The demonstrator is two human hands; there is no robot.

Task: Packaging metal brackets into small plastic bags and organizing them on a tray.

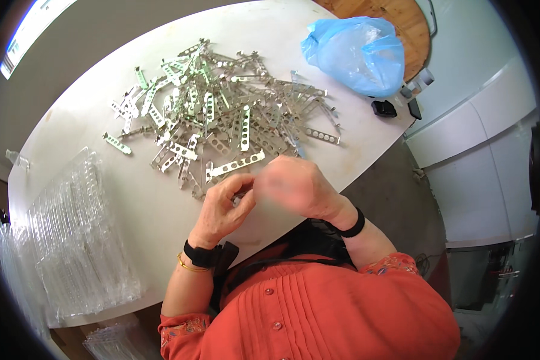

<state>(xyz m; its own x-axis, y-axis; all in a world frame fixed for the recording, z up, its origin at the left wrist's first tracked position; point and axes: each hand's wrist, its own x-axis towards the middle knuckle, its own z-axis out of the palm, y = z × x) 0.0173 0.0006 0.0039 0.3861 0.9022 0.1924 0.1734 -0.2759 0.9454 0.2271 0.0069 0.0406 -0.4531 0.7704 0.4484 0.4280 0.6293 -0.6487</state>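
Note:
A loose heap of thin metal brackets with rows of round holes covers the middle of the table. Just in front of the heap, my left hand is closed, thumb and forefinger curled together. A small pale bit shows between them, too little of it to name. Close against its fingertips is my right hand, blurred, its back turned up and its fingers hidden underneath. One bright perforated bracket lies at the heap's near edge, right behind both hands.
Stacked clear plastic trays stand at the table's left. A blue plastic bag sits at the far right, with a small black object beside it. The white table ends close to my body. Beyond its far right edge is a round wooden stool.

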